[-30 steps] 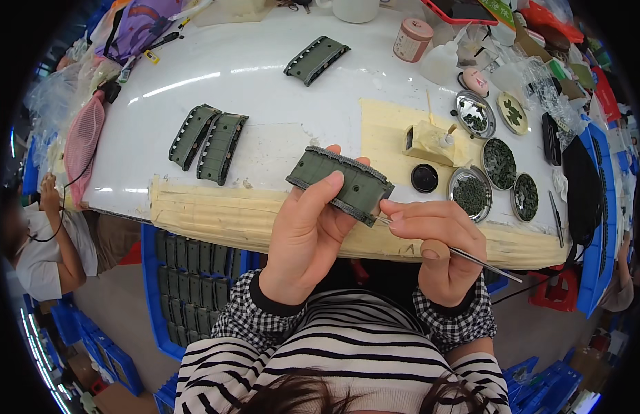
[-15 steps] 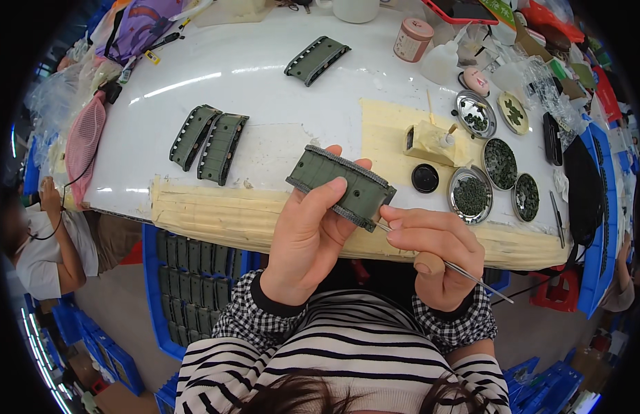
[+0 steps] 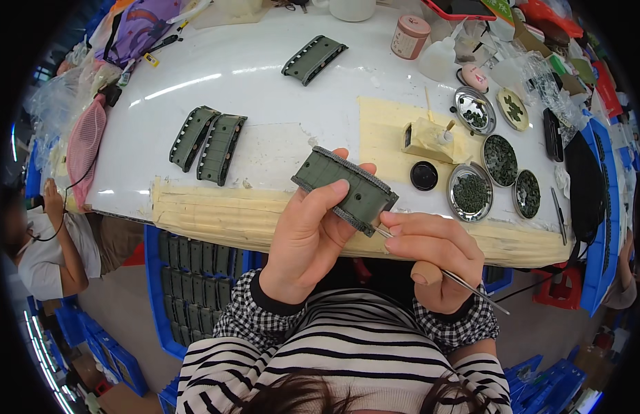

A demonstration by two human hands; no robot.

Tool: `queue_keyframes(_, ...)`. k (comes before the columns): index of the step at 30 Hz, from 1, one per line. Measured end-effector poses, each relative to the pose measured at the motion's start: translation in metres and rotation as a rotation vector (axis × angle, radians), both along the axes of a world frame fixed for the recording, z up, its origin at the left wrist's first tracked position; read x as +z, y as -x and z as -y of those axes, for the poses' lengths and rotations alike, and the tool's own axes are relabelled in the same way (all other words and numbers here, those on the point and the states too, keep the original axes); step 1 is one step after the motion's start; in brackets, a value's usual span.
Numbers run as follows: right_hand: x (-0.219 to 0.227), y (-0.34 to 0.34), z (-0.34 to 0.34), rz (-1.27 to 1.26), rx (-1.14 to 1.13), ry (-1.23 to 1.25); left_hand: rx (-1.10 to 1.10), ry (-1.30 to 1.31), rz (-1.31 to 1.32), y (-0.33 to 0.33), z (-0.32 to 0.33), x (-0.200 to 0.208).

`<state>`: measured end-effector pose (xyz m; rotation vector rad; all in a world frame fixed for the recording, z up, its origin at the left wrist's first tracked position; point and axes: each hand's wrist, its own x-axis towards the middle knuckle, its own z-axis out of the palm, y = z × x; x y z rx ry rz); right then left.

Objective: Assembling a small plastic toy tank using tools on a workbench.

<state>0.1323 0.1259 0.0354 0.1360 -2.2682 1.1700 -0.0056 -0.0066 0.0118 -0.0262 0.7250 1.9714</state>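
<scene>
My left hand grips a dark green model tank hull from below. Its thumb lies on the flat face, which has small holes and grey ribbed track strips along both long edges. A thin metal tool is pinched in my right hand, its front end at the hull's near right corner; the tip is too small to make out. A tan covering wraps my right thumb. Two similar green hulls lie side by side to the left on the white table, and another hull rests farther back.
On the right stand round dishes of small green parts, a black round lid and a taped block. A blue crate of green hulls sits below the table edge. A person's arm shows at far left.
The hull has shifted slightly right and down in my left hand. My right hand stays close to its corner, with the metal tool tilted a little more steeply.
</scene>
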Motion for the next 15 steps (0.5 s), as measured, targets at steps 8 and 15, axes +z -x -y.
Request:
queue_keyframes(8, 0.0004, -0.0013, -0.0007, 0.012, 0.005, 0.014, -0.012, -0.008, 0.007, -0.0001, -0.0001, -0.0002)
queue_keyframes(15, 0.0017, -0.0026, -0.001, 0.021, -0.003, 0.002, -0.01, -0.011, 0.007, -0.0009, -0.0018, -0.0012)
